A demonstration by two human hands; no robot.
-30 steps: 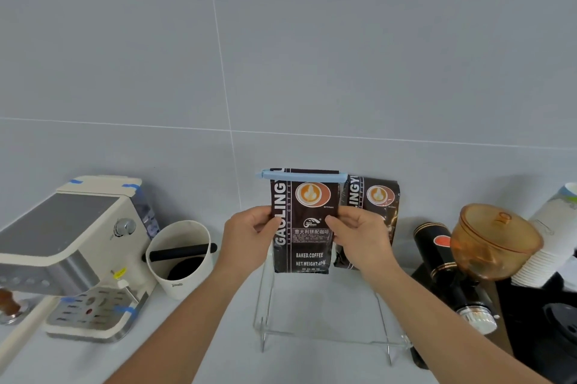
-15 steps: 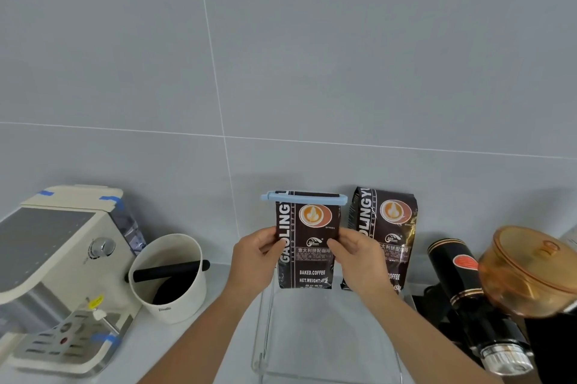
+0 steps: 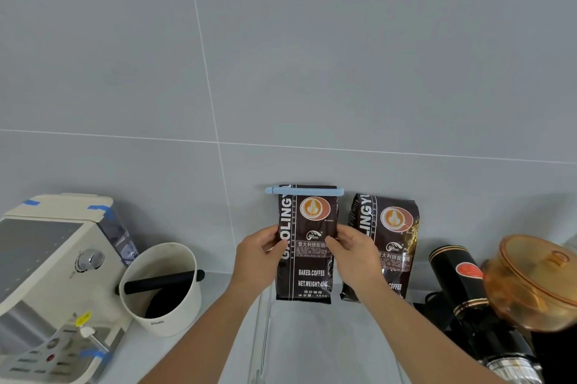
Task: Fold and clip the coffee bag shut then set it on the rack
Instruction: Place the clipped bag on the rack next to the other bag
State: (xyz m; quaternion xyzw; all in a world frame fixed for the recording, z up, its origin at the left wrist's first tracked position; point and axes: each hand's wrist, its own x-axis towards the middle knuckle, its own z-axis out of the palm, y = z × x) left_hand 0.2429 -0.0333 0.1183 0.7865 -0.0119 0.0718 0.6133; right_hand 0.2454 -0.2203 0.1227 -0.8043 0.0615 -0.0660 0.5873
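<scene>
A dark brown coffee bag point(image 3: 307, 271) stands upright in front of the grey wall, its folded top held by a light blue clip point(image 3: 304, 190). My left hand point(image 3: 259, 254) grips its left edge and my right hand point(image 3: 352, 254) grips its right edge, thumbs on the front. The bag's bottom edge sits over the clear acrylic rack point(image 3: 263, 336), whose frame shows faintly below; whether the two touch I cannot tell. A second, matching coffee bag point(image 3: 390, 233) stands just to the right, partly hidden by my right hand.
A cream espresso machine point(image 3: 46, 283) fills the left. Beside it stands a white knock box point(image 3: 162, 286) with a black bar. On the right are a black grinder point(image 3: 462, 283) and an amber glass lidded pot point(image 3: 537, 283), close to my right forearm.
The view has tipped upward and shifted. The clipped bag, held in both hands, has moved back toward the wall and a little left of the second bag.
</scene>
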